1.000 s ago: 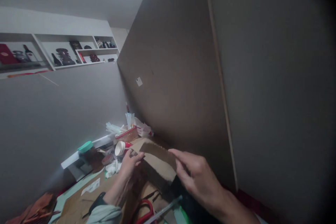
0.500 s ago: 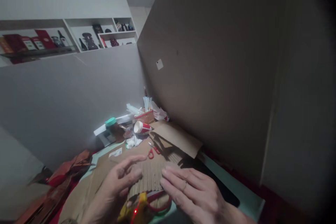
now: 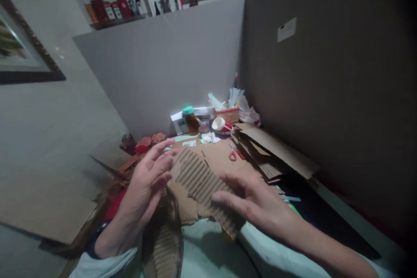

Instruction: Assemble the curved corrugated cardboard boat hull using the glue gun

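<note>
A strip of corrugated cardboard (image 3: 198, 178), its ridges showing, is held tilted above the table. My right hand (image 3: 247, 195) pinches it near the lower right edge between thumb and fingers. At its upper left end is my left hand (image 3: 153, 178), fingers stretched and apart; whether they touch the strip is hard to tell. Below my left hand stands a dark, curved cardboard piece with ridges (image 3: 163, 239). A flat brown cardboard sheet (image 3: 216, 158) lies beyond, with red-handled scissors (image 3: 232, 155) on it.
Folded cardboard (image 3: 276, 150) is stacked at the right, beside a long black item (image 3: 339, 221). At the back are a green-lidded jar (image 3: 190, 121), a tipped red-and-white paper cup (image 3: 223, 124), crumpled tissue (image 3: 210, 138) and a box of white sticks (image 3: 228, 115). Reddish scraps (image 3: 146, 143) lie left.
The view has swung left. The cardboard strip, earlier low between both hands, is now raised and tilted in my right hand. The yellow tool with a red light is no longer plainly visible.
</note>
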A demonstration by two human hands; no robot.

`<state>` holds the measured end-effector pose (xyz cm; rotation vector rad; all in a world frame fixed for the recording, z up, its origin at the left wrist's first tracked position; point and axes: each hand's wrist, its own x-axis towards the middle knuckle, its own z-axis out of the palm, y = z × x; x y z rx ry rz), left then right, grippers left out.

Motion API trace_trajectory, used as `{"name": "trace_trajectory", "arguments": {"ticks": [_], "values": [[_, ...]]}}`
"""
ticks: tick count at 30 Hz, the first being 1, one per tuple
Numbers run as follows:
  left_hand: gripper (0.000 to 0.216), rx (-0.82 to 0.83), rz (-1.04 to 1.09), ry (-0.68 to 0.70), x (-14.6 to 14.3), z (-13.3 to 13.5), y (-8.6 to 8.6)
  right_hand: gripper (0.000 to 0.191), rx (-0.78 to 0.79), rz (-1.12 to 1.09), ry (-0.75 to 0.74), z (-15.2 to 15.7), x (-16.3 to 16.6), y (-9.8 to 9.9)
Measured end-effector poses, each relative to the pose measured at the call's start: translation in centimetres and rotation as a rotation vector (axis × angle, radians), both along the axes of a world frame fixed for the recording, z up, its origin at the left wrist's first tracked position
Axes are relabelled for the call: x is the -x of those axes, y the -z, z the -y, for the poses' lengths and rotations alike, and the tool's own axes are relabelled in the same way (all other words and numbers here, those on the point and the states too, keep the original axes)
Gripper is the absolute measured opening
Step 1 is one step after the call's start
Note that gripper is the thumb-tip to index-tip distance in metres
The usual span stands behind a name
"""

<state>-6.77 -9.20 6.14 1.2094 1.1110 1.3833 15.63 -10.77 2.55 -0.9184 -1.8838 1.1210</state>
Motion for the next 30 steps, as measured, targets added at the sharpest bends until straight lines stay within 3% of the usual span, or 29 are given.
{"name": "trace_trajectory", "arguments": {"ticks": [3,8,11,14,17,20,24,28,30], "values": [[0.038,0.051,0.071,0.018,1.7,1.0,0.8,0.024,0.038,-0.050,-0.056,-0.8,2.9,-1.0],[0.025,0.041,-0.037,0.002,4.7,2.4,3.2,0.036,-0.016,0.163,-0.058,-1.3,6.1,-0.7],[0.023,0.004,-0.244,-0.057,7.1,2.6,5.1,0.022,-0.011,0.248,-0.001,-1.8,7.0,0.7],[0.011,-0.187,-0.590,-0.155,9.4,2.7,7.2,0.024,-0.001,0.366,0.022,-1.9,7.2,2.1],[0.028,-0.458,-0.941,0.003,10.7,2.9,9.0,0.029,-0.017,0.471,0.051,-1.8,7.2,3.1],[0.036,-0.630,-1.212,0.190,10.5,2.7,10.4,0.033,-0.011,0.527,0.064,-1.6,7.6,3.9],[0.025,-0.691,-1.462,0.265,9.4,1.9,11.7,0.037,-0.001,0.528,0.038,-1.4,8.5,4.3],[0.029,-0.724,-1.551,0.293,9.3,1.7,12.4,0.048,-0.069,0.526,0.003,-0.8,9.0,3.4],[0.032,-0.743,-1.556,0.327,9.5,1.8,12.4,0.042,-0.097,0.542,-0.048,-0.6,9.1,2.7]]}}
